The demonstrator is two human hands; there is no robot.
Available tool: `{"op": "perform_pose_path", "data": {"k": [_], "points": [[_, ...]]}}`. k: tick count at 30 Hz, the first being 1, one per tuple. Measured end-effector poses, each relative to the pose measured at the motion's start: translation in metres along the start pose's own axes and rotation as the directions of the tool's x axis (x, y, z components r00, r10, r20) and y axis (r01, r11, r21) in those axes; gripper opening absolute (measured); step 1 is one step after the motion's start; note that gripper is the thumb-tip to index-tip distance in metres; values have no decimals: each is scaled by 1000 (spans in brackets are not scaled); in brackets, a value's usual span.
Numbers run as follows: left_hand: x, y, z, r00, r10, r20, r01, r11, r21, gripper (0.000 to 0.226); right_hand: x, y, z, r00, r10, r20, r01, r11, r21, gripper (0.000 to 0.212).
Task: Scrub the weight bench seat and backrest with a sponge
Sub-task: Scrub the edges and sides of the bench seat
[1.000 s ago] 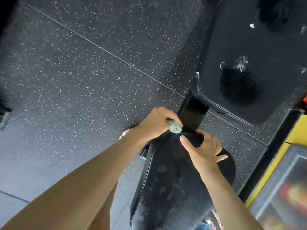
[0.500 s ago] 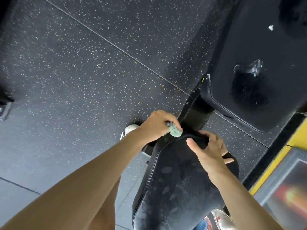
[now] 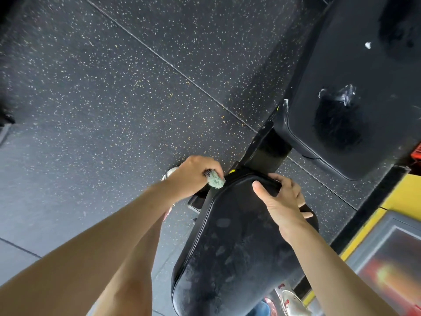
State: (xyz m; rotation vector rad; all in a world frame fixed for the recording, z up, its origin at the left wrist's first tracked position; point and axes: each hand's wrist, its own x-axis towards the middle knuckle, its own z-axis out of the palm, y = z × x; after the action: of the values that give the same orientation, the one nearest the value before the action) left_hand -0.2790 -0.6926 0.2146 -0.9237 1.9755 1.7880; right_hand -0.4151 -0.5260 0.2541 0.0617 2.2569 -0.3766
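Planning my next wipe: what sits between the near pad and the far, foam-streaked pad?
Head view: a black frame bar joins near pad and far pad.

At far-left corner of seat (image 3: 227,247), sponge (image 3: 216,180); on its far edge, right hand (image 3: 282,201); beyond, backrest (image 3: 341,53).

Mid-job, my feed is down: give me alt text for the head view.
The left hand holds a green sponge to the far left edge of the nearer bench pad; the right hand grips that pad's far end. The farther pad, upper right, shows white streaks.
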Motion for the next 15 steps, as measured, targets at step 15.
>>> {"op": "perform_pose_path", "data": {"k": [15], "points": [[-43, -10, 23, 975, -103, -195, 86, 992, -94, 49, 1, -2, 1, 999, 5, -33, -8, 995, -96, 41]]}}
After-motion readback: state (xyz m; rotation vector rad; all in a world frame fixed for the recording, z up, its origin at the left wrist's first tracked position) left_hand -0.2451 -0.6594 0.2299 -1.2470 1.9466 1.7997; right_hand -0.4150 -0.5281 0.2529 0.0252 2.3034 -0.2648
